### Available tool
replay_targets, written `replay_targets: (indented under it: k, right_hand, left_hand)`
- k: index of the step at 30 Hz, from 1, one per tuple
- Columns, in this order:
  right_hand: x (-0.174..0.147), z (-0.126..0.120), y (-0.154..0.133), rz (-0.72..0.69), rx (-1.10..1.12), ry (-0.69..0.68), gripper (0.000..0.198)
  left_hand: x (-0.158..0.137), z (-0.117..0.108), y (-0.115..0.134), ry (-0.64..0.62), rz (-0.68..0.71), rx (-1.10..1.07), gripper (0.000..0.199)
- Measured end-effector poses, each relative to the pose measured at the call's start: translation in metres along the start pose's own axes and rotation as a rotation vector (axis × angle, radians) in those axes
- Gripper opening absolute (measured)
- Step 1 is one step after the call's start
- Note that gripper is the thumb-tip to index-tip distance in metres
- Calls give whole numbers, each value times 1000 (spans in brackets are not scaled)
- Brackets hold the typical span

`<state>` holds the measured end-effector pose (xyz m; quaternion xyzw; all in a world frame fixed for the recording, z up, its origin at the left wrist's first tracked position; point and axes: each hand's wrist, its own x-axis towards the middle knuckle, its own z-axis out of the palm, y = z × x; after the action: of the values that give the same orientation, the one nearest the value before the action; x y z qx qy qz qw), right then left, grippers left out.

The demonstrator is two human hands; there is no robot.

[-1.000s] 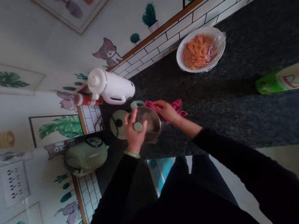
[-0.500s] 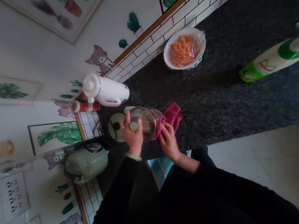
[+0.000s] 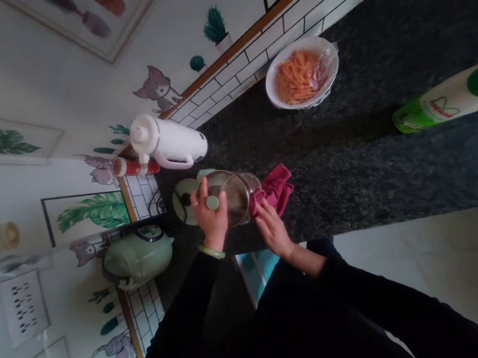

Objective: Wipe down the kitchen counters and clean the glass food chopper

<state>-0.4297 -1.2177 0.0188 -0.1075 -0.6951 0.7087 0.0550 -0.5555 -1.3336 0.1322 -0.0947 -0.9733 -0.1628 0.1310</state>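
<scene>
My left hand (image 3: 211, 215) lies over a clear lid (image 3: 235, 195), thumb and fingers either side of its pale green knob (image 3: 212, 202). The lid is on or against a see-through pot (image 3: 251, 182); whether it sits fully on is unclear. My right hand (image 3: 274, 231) presses a magenta cloth (image 3: 277, 190) to the pot's right side, its fingers fairly straight along the folds. Part of the cloth spreads onto the dark counter (image 3: 356, 172). Beyond my left hand is a round pale green appliance part (image 3: 183, 203), partly covered.
A white thermos jug (image 3: 176, 143) and a red container (image 3: 128, 166) stand near the wall. A green rice cooker (image 3: 140, 256) is at left. A bowl of orange food under plastic wrap (image 3: 302, 75) is at the back, and a green-white bottle (image 3: 448, 97) at right.
My right hand's fingers have straightened and shifted slightly on the cloth along the pot's side. My left hand stays on the lid. The view has shifted a little.
</scene>
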Motion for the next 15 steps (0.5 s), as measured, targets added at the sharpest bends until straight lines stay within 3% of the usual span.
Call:
replay_targets:
  k: [3,7,9,12,15]
  right_hand:
    - [61,-10,-7,-27,65,-37,62]
    - [166,-13,-21,15,132,-322,64]
    - [195,-11,-19,116,124,-409,66]
    - [187,-9,-5,193,184,-335,70]
    - [130,-10,4,201,263,-187,75]
  left_hand:
    - [2,0,-1,-3,9,-11,63]
    - [2,0,0,-16,8,-9,63]
    - [1,0,1,-15,-8,-16,63]
    - [-1,0,2,-12,-43,-29,62]
    - [-2,0,2,-6,-67,-45,61]
